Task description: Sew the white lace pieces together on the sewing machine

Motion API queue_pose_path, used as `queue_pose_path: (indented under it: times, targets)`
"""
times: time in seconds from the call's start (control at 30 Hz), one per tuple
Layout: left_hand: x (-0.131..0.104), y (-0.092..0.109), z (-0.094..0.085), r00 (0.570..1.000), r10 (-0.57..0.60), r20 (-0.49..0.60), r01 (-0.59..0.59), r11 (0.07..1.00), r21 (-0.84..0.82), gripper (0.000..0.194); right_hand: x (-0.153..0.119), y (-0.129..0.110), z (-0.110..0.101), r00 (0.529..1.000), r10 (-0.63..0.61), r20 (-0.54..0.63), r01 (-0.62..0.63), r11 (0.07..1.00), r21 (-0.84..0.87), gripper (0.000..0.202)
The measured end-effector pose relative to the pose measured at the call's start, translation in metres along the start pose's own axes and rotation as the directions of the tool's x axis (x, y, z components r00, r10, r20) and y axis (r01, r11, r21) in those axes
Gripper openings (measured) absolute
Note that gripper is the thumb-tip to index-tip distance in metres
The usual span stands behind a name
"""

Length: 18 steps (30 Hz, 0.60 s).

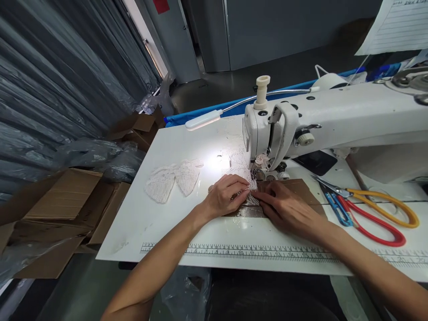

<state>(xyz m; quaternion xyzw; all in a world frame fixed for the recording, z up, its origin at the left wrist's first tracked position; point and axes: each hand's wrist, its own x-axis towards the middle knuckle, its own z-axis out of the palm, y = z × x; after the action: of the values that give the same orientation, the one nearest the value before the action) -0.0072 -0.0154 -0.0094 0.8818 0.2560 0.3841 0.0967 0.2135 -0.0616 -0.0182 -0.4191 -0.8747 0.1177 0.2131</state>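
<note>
White lace (251, 199) lies below the needle area of a white sewing machine (256, 133), over a brown tape-covered patch (301, 191) of the table. My left hand (227, 195) is at the lace's left edge, thumb and forefinger pinched together on it. From the right, my right hand (281, 203) rests on the brown patch, its fingers bent and its forefinger reaching the lace near my left fingertips. What lies under its curled fingers is hidden. More lace (238, 156) spreads behind the needle area. Two joined lace pieces (187, 177) lie flat to the left.
Orange-and-red-handled scissors (377, 211) and blue snips (337, 208) lie right of my right hand. A lit lamp (203, 120) hangs over the white table (133, 227). A dark phone-like object (316, 162) lies beneath the machine arm. Open cardboard boxes (63, 194) stand at the left.
</note>
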Motion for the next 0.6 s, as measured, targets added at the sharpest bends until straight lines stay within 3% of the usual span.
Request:
queue_pose_path:
  times: [0.3,0.6]
  targets:
    - [0.0008,-0.0017,0.0023,0.999,0.014,-0.047,-0.015,1.0,-0.009,0.004,-0.0023,-0.0011,0.0023,0.999,0.007,0.036,-0.006,1.0,-0.028,0.038]
    - [-0.0024,-0.0012,0.0051,0.995,0.087,0.046,-0.088,0.996,0.007,0.006,-0.0039,-0.0035,0.0012,1.0,0.004,0.03,-0.002,0.999,-0.039,0.039]
